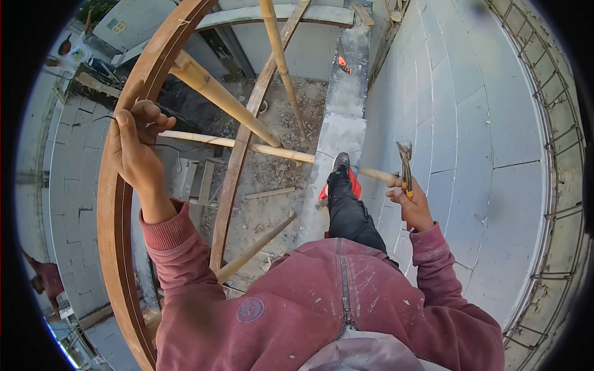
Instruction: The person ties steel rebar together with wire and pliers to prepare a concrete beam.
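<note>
My left hand (141, 145) is raised beside the curved wooden beam (114, 210), its fingers curled around a thin dark wire (167, 146) that trails off to both sides. On the right, my right hand (411, 201) is closed on a metal tool with yellow-and-black handles (406, 170), which looks like pliers or pincers, its head pointing up. Beneath me, one dark shoe (341, 162) rests on the narrow grey wall top (340, 133). Next to that leg lies something red (355, 184), partly hidden.
Bamboo poles (223, 99) and a second wooden beam (247, 133) cross over a rubble floor far below. A block wall (458, 136) with rebar (557, 136) stands right. An orange-and-black object (344, 65) lies on the ledge. Other people (74, 52) are at far left.
</note>
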The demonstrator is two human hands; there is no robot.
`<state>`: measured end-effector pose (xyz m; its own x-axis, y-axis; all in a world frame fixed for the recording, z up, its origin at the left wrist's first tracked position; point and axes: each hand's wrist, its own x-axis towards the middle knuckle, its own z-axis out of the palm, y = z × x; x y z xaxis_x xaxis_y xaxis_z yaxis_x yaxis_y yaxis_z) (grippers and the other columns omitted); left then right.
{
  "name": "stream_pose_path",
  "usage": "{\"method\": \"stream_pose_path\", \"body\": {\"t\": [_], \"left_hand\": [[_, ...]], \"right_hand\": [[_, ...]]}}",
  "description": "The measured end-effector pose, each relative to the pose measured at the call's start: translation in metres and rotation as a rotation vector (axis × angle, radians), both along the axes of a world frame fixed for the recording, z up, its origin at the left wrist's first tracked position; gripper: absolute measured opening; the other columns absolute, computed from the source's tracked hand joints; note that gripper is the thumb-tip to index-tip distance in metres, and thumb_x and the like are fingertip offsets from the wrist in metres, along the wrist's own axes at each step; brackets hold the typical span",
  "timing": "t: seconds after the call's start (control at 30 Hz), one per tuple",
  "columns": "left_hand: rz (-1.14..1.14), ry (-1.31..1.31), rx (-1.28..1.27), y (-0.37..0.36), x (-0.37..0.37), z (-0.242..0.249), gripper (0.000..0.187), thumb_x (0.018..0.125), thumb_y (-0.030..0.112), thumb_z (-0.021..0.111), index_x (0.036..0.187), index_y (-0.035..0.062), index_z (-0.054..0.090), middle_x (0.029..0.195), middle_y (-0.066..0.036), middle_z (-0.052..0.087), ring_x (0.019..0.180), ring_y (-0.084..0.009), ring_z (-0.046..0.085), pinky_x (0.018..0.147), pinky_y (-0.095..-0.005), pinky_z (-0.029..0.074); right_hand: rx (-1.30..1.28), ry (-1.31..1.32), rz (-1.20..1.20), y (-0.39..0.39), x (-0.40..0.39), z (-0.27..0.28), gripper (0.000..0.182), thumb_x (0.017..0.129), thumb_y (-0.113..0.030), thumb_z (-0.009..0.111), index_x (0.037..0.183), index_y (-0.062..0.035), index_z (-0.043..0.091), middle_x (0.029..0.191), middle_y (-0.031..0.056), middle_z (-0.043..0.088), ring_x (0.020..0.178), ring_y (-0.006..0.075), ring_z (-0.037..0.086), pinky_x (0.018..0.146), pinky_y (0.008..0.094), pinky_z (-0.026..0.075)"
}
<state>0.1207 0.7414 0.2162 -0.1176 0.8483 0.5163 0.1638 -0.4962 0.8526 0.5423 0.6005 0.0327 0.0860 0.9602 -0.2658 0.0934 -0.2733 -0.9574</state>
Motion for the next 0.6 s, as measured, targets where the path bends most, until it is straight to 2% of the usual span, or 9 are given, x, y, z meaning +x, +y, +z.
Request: {"method": "stream_pose_path", "body": {"t": [0.1,0.13,0.2,0.27,0.3,0.33,0.4,0.53,0.6], "left_hand": [[0.476,0.902,0.395,0.084,0.013,0.01,0.034,0.099,0.023,0.039,0.122,0.005,0.058,0.115,-0.01,0.059,0.113,-0.0222,0.051,0.099,-0.0374,0.038],[0.564,1.012,0.43,0.115,0.018,0.011,0.032,0.097,0.018,0.04,0.12,0.0082,0.061,0.128,-0.008,0.054,0.124,-0.0242,0.043,0.109,-0.0407,0.022],[0.758,1.24,0.359,0.182,0.026,0.011,0.032,0.097,0.018,0.04,0.12,0.0103,0.06,0.129,-0.009,0.053,0.127,-0.0253,0.041,0.11,-0.0417,0.02],[0.908,1.24,0.155,0.239,0.025,-0.003,0.029,0.095,0.019,0.044,0.115,0.01,0.063,0.124,-0.012,0.057,0.121,-0.0285,0.048,0.106,-0.0439,0.027],[0.963,1.192,0.066,0.259,0.024,-0.012,0.029,0.094,0.018,0.045,0.115,0.0087,0.063,0.119,-0.012,0.06,0.117,-0.0288,0.051,0.104,-0.0442,0.031],[1.01,1.14,-0.028,0.271,0.026,-0.019,0.029,0.093,0.018,0.046,0.115,0.0074,0.063,0.113,-0.013,0.062,0.112,-0.029,0.055,0.102,-0.0445,0.034],[1.164,1.15,-0.093,0.284,0.038,-0.021,0.028,0.093,0.017,0.046,0.11,0.0042,0.064,0.106,-0.012,0.065,0.102,-0.0267,0.061,0.097,-0.0414,0.04],[1.196,1.108,-0.062,0.292,0.043,-0.012,0.022,0.09,0.014,0.051,0.101,0.0027,0.067,0.094,-0.013,0.067,0.087,-0.0276,0.064,0.087,-0.0356,0.046],[1.157,0.962,-0.333,0.296,0.054,0.006,0.023,0.09,0.013,0.049,0.1,0.0006,0.065,0.098,-0.016,0.065,0.096,-0.03,0.061,0.095,-0.0433,0.041]], "right_hand": [[-0.199,-0.013,-0.07,0.048,0.055,-0.016,0.011,0.092,-0.01,0.049,0.1,-0.0031,0.048,0.093,0.008,0.059,0.073,0.0145,0.06,0.064,0.0271,0.05],[-0.242,-0.012,-0.087,0.067,0.073,-0.029,0.011,0.091,-0.011,0.049,0.098,-0.0031,0.047,0.09,0.0076,0.059,0.069,0.0142,0.06,0.06,0.0268,0.049],[-0.301,-0.126,-0.099,0.11,0.107,-0.046,0.009,0.089,-0.011,0.05,0.094,-0.0032,0.047,0.084,0.0071,0.058,0.066,0.0142,0.06,0.057,0.027,0.049],[-0.31,-0.355,-0.027,0.145,0.146,-0.071,0.011,0.086,-0.009,0.053,0.09,-0.0011,0.047,0.072,0.0092,0.057,0.059,0.0171,0.061,0.054,0.0293,0.049],[-0.337,-0.439,0.011,0.162,0.161,-0.075,0.011,0.084,-0.008,0.055,0.088,-0.0019,0.047,0.071,0.0077,0.056,0.057,0.0154,0.06,0.05,0.0282,0.048],[-0.36,-0.504,0.058,0.176,0.176,-0.082,0.011,0.083,-0.006,0.057,0.087,-0.0013,0.047,0.069,0.0084,0.056,0.057,0.0169,0.06,0.052,0.0298,0.049],[-0.407,-0.577,0.198,0.208,0.195,-0.076,0.013,0.082,-0.006,0.059,0.085,0.0,0.048,0.07,0.0107,0.058,0.058,0.0188,0.062,0.055,0.0312,0.05],[-0.334,-0.775,0.528,0.303,0.23,-0.076,0.015,0.078,-0.008,0.063,0.081,-0.0002,0.051,0.064,0.0121,0.059,0.059,0.0197,0.062,0.057,0.0329,0.05],[-0.292,-0.828,0.652,0.366,0.242,-0.067,0.02,0.082,-0.026,0.056,0.084,-0.0055,0.054,0.074,0.0189,0.06,0.071,0.0356,0.059,0.064,0.0434,0.047]]}}
